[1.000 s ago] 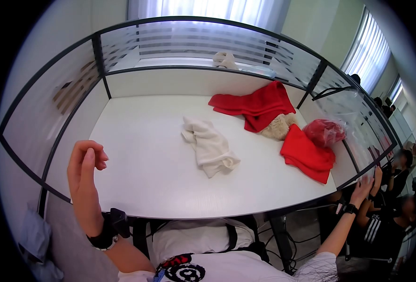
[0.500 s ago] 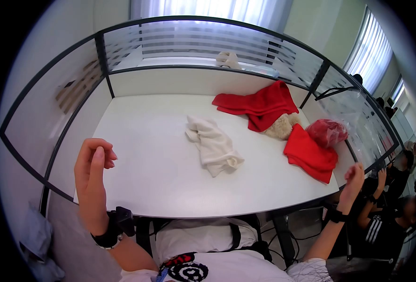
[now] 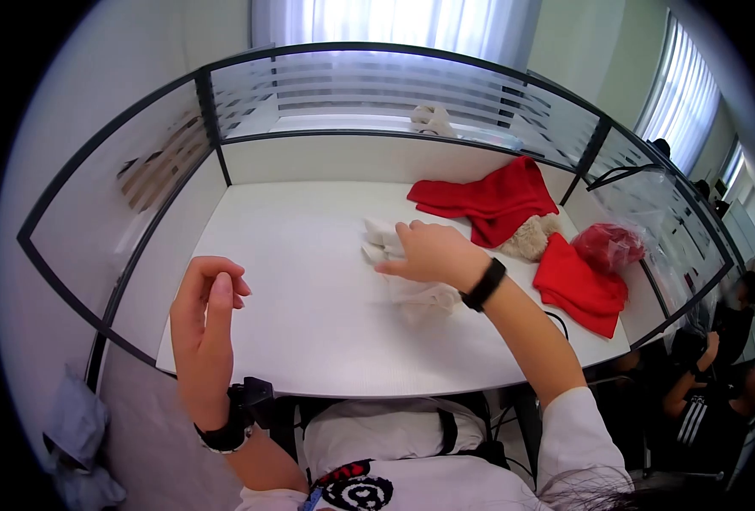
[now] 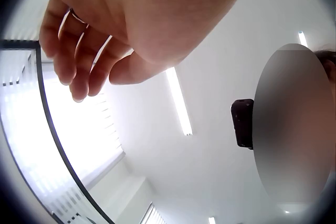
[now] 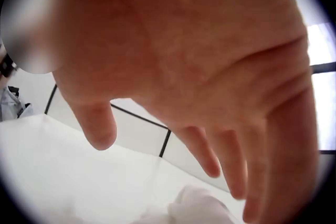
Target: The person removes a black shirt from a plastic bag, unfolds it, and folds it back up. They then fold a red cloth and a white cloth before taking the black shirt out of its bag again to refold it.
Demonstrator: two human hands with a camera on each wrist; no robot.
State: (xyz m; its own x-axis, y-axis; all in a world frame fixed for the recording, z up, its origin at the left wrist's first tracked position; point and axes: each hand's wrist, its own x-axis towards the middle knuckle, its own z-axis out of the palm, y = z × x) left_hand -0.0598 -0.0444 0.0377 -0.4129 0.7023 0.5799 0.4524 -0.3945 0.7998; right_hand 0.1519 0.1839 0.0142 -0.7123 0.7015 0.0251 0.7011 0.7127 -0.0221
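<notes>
A crumpled white cloth point(image 3: 381, 234) lies near the middle of the white table point(image 3: 292, 332), partly hidden in the head view by my right hand point(image 3: 440, 254). That hand hovers over the cloth with its palm down and fingers extended, holding nothing. From the right wrist, the same cloth point(image 5: 195, 205) shows below the spread thumb and fingers. My left hand point(image 3: 204, 311) is raised over the left front of the table, its fingers loosely bent and nothing in them. The left wrist view shows this hand point(image 4: 110, 29) against the ceiling, with a ring on one finger.
At the back right lie a dark red knit cloth point(image 3: 514, 200), a beige fluffy piece point(image 3: 531, 238) and a bright red cloth point(image 3: 578, 285). Beside them sits a clear plastic bag with something red point(image 3: 609, 247) inside. A low black-framed partition point(image 3: 335, 136) rings the table.
My right hand has swung from beyond the table's right edge inward, over the white cloth. The left hand keeps its loosely bent pose. The head view has shifted slightly.
</notes>
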